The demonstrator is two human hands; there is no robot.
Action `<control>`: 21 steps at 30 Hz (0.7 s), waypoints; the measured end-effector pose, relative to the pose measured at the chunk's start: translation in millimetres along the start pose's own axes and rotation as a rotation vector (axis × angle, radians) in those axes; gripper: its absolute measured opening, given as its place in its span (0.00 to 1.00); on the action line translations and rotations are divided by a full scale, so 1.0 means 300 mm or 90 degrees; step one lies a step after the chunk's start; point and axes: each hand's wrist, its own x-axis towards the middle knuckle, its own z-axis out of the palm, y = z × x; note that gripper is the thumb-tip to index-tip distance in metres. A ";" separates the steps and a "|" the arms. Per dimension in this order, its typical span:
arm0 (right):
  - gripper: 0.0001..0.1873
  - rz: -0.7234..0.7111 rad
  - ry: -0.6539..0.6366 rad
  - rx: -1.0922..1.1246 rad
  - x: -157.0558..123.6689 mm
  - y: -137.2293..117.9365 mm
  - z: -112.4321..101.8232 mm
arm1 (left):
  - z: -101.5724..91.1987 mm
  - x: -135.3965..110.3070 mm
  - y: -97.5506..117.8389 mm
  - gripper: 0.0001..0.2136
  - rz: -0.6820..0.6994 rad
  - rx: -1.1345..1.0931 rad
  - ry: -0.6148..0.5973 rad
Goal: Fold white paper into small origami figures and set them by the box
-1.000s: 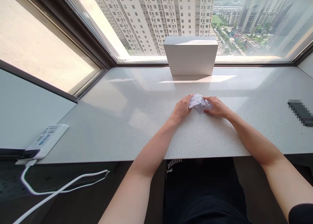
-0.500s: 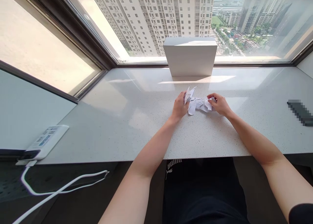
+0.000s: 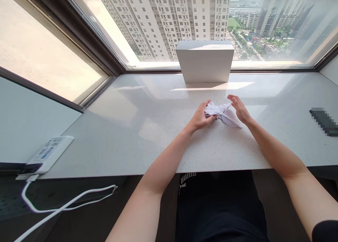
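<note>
Your folded paper (image 3: 221, 112) lies lengthwise left to right, its point aimed right and slightly near. Your left hand (image 3: 201, 118) touches its left end, grip unclear; your right hand (image 3: 239, 109) hovers spread just beside it.

This looks like a high-rise home, with a white speckled stone window counter (image 3: 105, 147) below a wide dark-framed window (image 3: 185, 70) facing tall apartment towers (image 3: 158, 24).

A person's left hand (image 3: 202, 117) rests on a folded sheet of paper (image 3: 223, 112) on a speckled stone worktop (image 3: 132, 147), the open right hand (image 3: 239, 109) just beside it, while a white box (image 3: 205, 62) stands against a high-rise window (image 3: 274, 27).
</note>
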 end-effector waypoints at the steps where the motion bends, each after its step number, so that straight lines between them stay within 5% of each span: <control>1: 0.47 -0.013 0.000 -0.011 -0.002 -0.006 -0.010 | -0.003 -0.005 0.011 0.46 0.021 -0.003 -0.025; 9: 0.61 -0.157 -0.317 -0.250 -0.019 0.007 -0.055 | -0.022 -0.019 0.014 0.50 0.088 0.144 -0.080; 14: 0.37 -0.180 -0.257 -0.312 -0.018 0.034 -0.007 | -0.004 -0.020 -0.020 0.57 0.065 0.186 -0.148; 21: 0.25 -0.187 -0.211 -0.296 -0.016 0.019 0.013 | 0.009 -0.006 -0.014 0.37 0.082 0.193 -0.120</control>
